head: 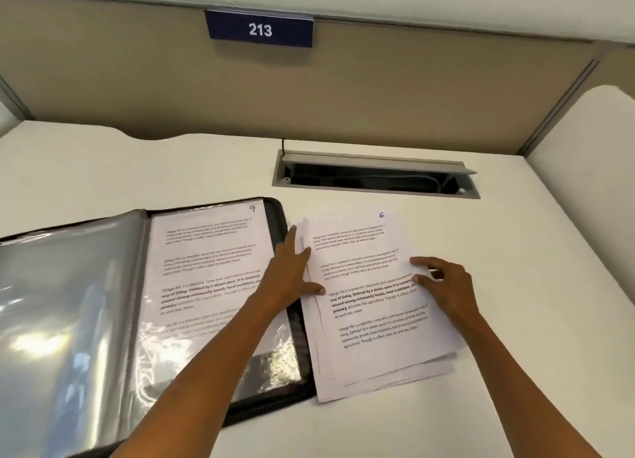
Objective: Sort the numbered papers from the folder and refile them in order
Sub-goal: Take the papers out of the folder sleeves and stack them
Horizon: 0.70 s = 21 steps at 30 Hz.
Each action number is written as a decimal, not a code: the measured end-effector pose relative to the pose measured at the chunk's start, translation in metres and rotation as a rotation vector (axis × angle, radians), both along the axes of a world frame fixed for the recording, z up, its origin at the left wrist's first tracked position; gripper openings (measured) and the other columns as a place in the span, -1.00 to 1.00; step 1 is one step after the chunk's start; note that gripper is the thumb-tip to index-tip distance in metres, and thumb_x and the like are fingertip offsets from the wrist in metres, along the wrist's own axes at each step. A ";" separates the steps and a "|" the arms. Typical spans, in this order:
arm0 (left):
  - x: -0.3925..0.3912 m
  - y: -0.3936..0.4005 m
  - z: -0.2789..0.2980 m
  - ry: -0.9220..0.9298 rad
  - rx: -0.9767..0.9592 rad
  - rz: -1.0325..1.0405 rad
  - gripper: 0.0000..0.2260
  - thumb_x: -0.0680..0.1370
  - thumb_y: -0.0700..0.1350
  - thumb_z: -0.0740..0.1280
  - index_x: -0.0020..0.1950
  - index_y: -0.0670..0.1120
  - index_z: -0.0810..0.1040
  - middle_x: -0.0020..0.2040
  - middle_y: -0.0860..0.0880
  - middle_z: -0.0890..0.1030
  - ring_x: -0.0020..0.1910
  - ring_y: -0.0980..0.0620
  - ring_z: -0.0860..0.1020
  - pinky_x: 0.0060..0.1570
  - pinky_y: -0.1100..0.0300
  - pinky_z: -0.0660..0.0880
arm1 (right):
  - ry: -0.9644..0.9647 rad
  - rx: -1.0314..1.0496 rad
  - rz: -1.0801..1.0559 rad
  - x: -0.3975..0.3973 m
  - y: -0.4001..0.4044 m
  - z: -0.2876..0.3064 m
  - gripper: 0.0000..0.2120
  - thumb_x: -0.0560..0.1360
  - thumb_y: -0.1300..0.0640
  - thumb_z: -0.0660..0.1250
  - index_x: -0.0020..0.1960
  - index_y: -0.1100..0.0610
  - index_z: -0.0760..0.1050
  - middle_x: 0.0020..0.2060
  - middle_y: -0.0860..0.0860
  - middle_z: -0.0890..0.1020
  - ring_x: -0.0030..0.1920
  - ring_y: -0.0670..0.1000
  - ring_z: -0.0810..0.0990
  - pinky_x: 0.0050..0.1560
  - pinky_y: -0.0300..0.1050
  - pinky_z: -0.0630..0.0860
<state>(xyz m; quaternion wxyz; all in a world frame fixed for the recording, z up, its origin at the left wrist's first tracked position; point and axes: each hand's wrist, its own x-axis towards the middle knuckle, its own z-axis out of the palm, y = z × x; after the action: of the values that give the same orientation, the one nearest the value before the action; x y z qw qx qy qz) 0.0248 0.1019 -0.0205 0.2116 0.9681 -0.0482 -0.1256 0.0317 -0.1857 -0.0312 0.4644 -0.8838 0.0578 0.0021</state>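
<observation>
Two hands on paper stack [374, 306], left grip [292, 275] flat, right grip [443, 282] loosely spread

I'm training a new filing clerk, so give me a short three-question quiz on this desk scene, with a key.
1. True or false: the sheet showing in the open folder is marked 9.
2. Multiple choice: the loose paper stack lies (A) inside the folder, (B) on the desk to the right of the folder, (C) over the cable hatch.
3. Short answer: what number is handwritten on the stack's top sheet, and which hands touch the stack?

Key
1. True.
2. B.
3. It looks like 6. The left hand rests on the stack's left edge and the right hand rests its fingers on the top sheet.
</observation>
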 end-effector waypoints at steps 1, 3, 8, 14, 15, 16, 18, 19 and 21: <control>0.001 0.001 0.000 -0.031 0.097 -0.028 -0.21 0.40 0.23 0.40 0.48 -0.12 0.23 0.53 -0.10 -0.28 0.49 -0.15 0.00 0.36 0.01 0.17 | -0.015 -0.021 0.006 0.000 -0.001 -0.004 -0.75 0.40 0.32 0.46 0.07 0.16 0.64 0.02 0.04 0.64 -0.08 -0.06 0.55 -0.12 -0.53 0.37; 0.003 0.003 -0.001 -0.077 0.264 -0.093 -0.21 0.40 0.34 0.31 0.47 -0.08 0.24 0.52 -0.06 -0.32 0.47 -0.13 0.02 0.29 -0.03 0.20 | -0.048 -0.127 0.009 0.001 0.000 -0.009 -0.76 0.37 0.26 0.51 0.03 0.18 0.63 0.09 0.10 0.60 0.03 0.03 0.53 0.04 -0.39 0.39; 0.009 0.008 -0.010 0.038 0.357 -0.154 -0.10 0.42 0.42 0.15 0.56 -0.06 -0.09 0.55 0.05 -0.22 0.48 -0.07 -0.35 0.36 -0.34 -0.15 | -0.280 -0.560 0.247 0.004 0.019 -0.014 -0.35 0.40 -0.34 0.25 0.33 0.05 0.48 0.43 0.12 0.34 0.44 0.19 0.23 0.37 0.16 0.20; 0.011 0.009 -0.011 0.103 0.351 -0.139 -0.07 0.42 0.43 0.13 0.54 -0.03 -0.25 0.54 0.07 -0.26 0.45 -0.10 -0.42 0.28 -0.41 -0.30 | -0.149 -0.792 0.530 -0.002 0.043 -0.036 -0.08 0.31 -0.59 -0.20 0.55 -0.13 -0.12 0.55 -0.02 -0.17 0.53 0.05 -0.27 0.49 0.15 -0.26; 0.010 0.009 -0.012 0.114 0.332 -0.127 -0.07 0.42 0.42 0.13 0.54 -0.02 -0.26 0.53 0.07 -0.28 0.44 -0.10 -0.43 0.27 -0.41 -0.31 | -0.144 -0.811 0.528 -0.003 0.043 -0.039 -0.07 0.31 -0.60 -0.24 0.54 -0.14 -0.15 0.55 -0.02 -0.18 0.52 0.05 -0.29 0.48 0.16 -0.27; 0.011 0.009 -0.013 0.124 0.312 -0.111 -0.06 0.42 0.42 0.15 0.53 -0.02 -0.28 0.53 0.07 -0.29 0.44 -0.09 -0.43 0.26 -0.41 -0.32 | -0.144 -0.823 0.522 -0.003 0.044 -0.041 -0.07 0.31 -0.60 -0.27 0.54 -0.14 -0.16 0.54 -0.03 -0.19 0.52 0.05 -0.29 0.48 0.18 -0.28; 0.012 0.009 -0.013 0.141 0.282 -0.087 -0.03 0.40 0.42 0.17 0.53 -0.02 -0.29 0.52 0.07 -0.31 0.45 -0.06 -0.43 0.26 -0.42 -0.33 | -0.146 -0.840 0.516 -0.002 0.044 -0.041 -0.08 0.30 -0.60 -0.28 0.54 -0.15 -0.16 0.54 -0.03 -0.18 0.53 0.05 -0.28 0.47 0.19 -0.29; 0.014 0.009 -0.012 0.147 0.281 -0.084 -0.02 0.39 0.43 0.18 0.53 -0.03 -0.30 0.52 0.07 -0.31 0.45 -0.05 -0.42 0.25 -0.42 -0.34 | -0.148 -0.843 0.517 -0.001 0.044 -0.040 -0.08 0.31 -0.59 -0.28 0.54 -0.15 -0.15 0.54 -0.04 -0.18 0.53 0.05 -0.27 0.47 0.19 -0.29; 0.016 0.008 -0.010 0.153 0.297 -0.087 0.01 0.38 0.43 0.20 0.53 -0.03 -0.29 0.52 0.06 -0.31 0.45 -0.04 -0.41 0.24 -0.42 -0.34 | -0.168 -0.825 0.512 -0.001 0.044 -0.041 -0.10 0.33 -0.58 -0.25 0.55 -0.14 -0.11 0.55 -0.03 -0.14 0.54 0.06 -0.22 0.47 0.21 -0.25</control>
<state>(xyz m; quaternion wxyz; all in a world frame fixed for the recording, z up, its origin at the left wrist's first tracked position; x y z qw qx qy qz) 0.0408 0.1104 -0.0310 0.0634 0.9733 -0.0549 -0.2138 0.0304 -0.1412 -0.0719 0.0634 -0.9769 -0.2029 0.0221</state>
